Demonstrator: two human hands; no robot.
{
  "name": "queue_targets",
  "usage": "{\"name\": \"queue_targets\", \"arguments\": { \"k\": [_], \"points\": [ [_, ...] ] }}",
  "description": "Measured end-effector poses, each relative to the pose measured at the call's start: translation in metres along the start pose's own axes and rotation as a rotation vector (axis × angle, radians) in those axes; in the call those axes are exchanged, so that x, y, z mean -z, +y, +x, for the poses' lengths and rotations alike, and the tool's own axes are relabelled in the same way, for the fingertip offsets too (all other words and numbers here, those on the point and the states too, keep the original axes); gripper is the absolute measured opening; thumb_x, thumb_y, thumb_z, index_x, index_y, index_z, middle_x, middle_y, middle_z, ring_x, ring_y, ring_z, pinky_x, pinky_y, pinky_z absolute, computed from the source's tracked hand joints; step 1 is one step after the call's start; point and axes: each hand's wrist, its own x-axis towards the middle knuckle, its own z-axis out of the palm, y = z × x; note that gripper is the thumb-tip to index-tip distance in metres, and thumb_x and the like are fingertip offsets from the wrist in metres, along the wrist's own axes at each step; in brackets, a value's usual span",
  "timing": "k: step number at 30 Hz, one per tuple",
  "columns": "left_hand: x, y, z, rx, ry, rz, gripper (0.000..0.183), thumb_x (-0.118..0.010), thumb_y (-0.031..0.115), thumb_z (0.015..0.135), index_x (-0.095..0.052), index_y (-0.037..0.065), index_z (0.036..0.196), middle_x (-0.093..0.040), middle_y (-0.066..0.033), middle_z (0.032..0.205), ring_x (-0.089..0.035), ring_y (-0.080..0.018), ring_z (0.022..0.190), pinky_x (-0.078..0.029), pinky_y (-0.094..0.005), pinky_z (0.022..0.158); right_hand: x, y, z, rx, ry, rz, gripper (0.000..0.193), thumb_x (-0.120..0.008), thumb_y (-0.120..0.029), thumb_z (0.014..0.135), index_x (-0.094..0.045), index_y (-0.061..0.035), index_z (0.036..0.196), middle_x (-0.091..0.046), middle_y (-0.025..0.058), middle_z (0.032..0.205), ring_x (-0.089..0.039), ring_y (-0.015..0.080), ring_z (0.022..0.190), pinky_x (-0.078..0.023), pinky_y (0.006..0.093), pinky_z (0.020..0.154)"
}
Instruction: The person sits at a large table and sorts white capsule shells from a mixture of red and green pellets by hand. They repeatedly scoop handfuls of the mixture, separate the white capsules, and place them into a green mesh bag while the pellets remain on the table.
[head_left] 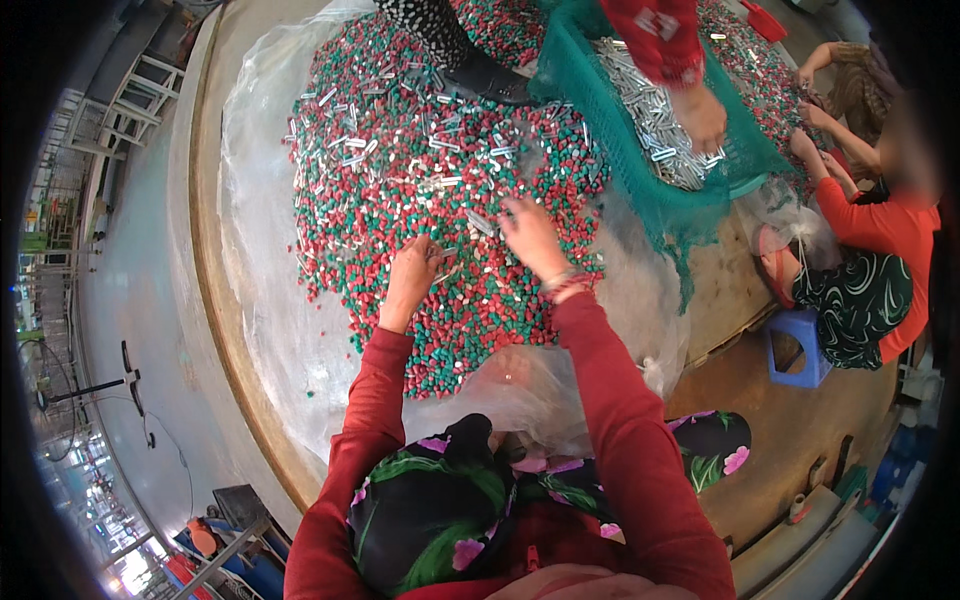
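Red, green and white pebble-like pieces lie spread in a thick layer in front of me, with slim silvery metal pieces scattered among them. Over the near middle, my left hand is closed, its fingertips pressed together beside a few thin silvery pieces. Whether one of these is in the pinch is hard to tell. To its right, my right hand is slightly blurred, fingers apart, just beside a small cluster of silvery pieces.
Clear plastic sheeting lies under the pile. A green net-lined basket holds many silvery pieces; another person's hand reaches into it. A black boot stands in the pile. At right, people work near a blue stool.
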Motion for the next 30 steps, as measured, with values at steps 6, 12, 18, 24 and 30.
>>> {"name": "queue_targets", "arguments": {
  "k": [6, 12, 18, 24, 30],
  "points": [
    [0.017, -0.011, 0.003, 0.019, -0.041, -0.448, 0.02, -0.066, 0.013, 0.082, -0.06, 0.001, 0.096, -0.062, -0.0111, 0.093, -0.063, -0.0218, 0.08, -0.049, -0.0336, 0.069, -0.036, -0.014, -0.016, 0.08, -0.108, -0.31, 0.018, -0.05, -0.006, 0.083, -0.059, 0.0027, 0.096, -0.052, 0.0189, 0.104, -0.052, 0.0346, 0.102, -0.052, 0.0415, 0.074],
    [0.043, -0.009, -0.013, 0.16, -0.202, -1.575, 0.045, -0.064, 0.015, 0.084, -0.046, 0.001, 0.122, -0.059, -0.0093, 0.11, -0.058, -0.0239, 0.104, -0.046, -0.0364, 0.093, -0.02, 0.001, -0.008, -0.01, -0.198, -0.1, 0.013, -0.062, -0.012, 0.075, -0.064, -0.0024, 0.084, -0.062, 0.0177, 0.086, -0.061, 0.0337, 0.08, -0.05, 0.0422, 0.068],
    [0.057, 0.018, -0.003, -0.123, -0.493, -1.976, 0.038, -0.061, 0.036, 0.087, -0.049, 0.008, 0.108, -0.048, -0.0022, 0.086, -0.048, -0.0148, 0.077, -0.043, -0.0345, 0.075, 0.04, 0.002, -0.013, -0.034, -0.239, 0.084, 0.024, -0.069, -0.021, 0.077, -0.068, -0.0006, 0.088, -0.064, 0.0154, 0.077, -0.063, 0.0271, 0.07, -0.047, 0.0353, 0.063],
    [0.032, 0.024, 0.047, 0.155, -0.401, -1.089, 0.025, -0.045, 0.024, 0.095, -0.058, 0.004, 0.092, -0.04, 0.0015, 0.066, -0.037, -0.0085, 0.055, -0.034, -0.023, 0.05, 0.045, 0.006, -0.05, -0.381, -0.188, 0.665, 0.023, -0.061, -0.015, 0.087, -0.062, 0.0038, 0.1, -0.066, 0.0123, 0.095, -0.064, 0.0187, 0.082, -0.051, 0.0304, 0.073],
    [-0.031, 0.043, 0.074, -0.5, -0.269, 0.241, 0.023, -0.048, 0.013, 0.086, -0.066, 0.009, 0.1, -0.065, -0.0131, 0.095, -0.063, -0.0313, 0.089, -0.051, -0.0432, 0.075, 0.047, -0.006, -0.062, -0.553, -0.128, 1.364, 0.029, -0.046, -0.006, 0.094, -0.048, 0.0062, 0.12, -0.061, 0.0206, 0.108, -0.064, 0.0292, 0.093, -0.054, 0.0402, 0.083]
  ]
}}
